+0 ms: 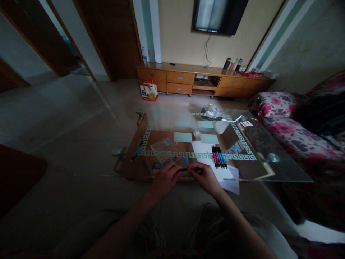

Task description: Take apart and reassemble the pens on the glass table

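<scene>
Both my hands meet at the near edge of the glass table, fingers pinched. Between them lies a short, dark, slender pen piece [183, 169]. My left hand [166, 177] is closed around one end of it. At its other end, my right hand [204, 176] is pinched shut; the tip there is too small to make out. Just beyond my right hand, a row of several pens [219, 157] with red or blue barrels and black ends rests on white paper [199, 146]. One blue and black pen [137, 151] lies apart at the table's left side.
The glass table [285, 169] carries a clear plastic bag [163, 144], a crumpled bag [211, 112] and a red-and-white card [246, 123]. A flowered sofa [280, 124] stands to the right. Beyond are a low cabinet [179, 77] and a carrier bag [149, 91] on the floor.
</scene>
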Motion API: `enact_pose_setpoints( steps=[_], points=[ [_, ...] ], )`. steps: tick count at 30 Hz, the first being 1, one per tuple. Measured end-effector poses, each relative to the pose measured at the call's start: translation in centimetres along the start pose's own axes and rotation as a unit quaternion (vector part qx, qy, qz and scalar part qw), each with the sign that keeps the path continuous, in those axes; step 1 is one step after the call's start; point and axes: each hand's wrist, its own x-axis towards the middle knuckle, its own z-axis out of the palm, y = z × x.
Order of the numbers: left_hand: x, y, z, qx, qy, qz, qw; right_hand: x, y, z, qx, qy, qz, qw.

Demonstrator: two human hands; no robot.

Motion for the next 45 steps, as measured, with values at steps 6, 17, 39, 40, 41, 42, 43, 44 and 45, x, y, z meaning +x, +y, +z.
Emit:
enact_pose_setpoints(
  steps=[6,17,39,40,41,42,43,44,45],
  points=[
    [-0.01,0.06,-0.04,0.008,-0.017,-0.008,1.0,-0.05,0.1,0.04,-0.003,-0.002,0.0,1.0],
    [-0.02,-0.03,-0.05,0.004,-0.007,0.006,1.0,-0.16,0.1,0.04,-0.007,-0.014,0.013,1.0],
    [-0.13,-0.43,0.38,0.036,-0.012,0.03,0.999,-0.36,-0.32,0.08,-0.096,-0.035,0.005,0.995],
    [-0.12,-0.38,0.32,0.039,-0.014,0.03,0.999,-0.38,-0.39,0.07,-0.101,-0.036,0.004,0.994],
    [-0.11,-0.32,0.26,0.041,-0.017,0.031,0.999,-0.41,-0.47,0.07,-0.106,-0.037,0.003,0.994],
    [-0.1,-0.26,0.19,0.043,-0.019,0.032,0.998,-0.44,-0.55,0.08,-0.111,-0.039,0.002,0.993],
    [-0.09,-0.21,0.13,0.044,-0.022,0.035,0.998,-0.48,-0.62,0.08,-0.115,-0.042,0.002,0.993],
    [-0.09,-0.17,0.08,0.045,-0.025,0.038,0.998,-0.51,-0.67,0.1,-0.119,-0.044,0.001,0.992],
    [-0.09,-0.14,0.06,0.045,-0.028,0.042,0.998,-0.55,-0.7,0.11,-0.122,-0.046,0.0,0.991]
  ],
)
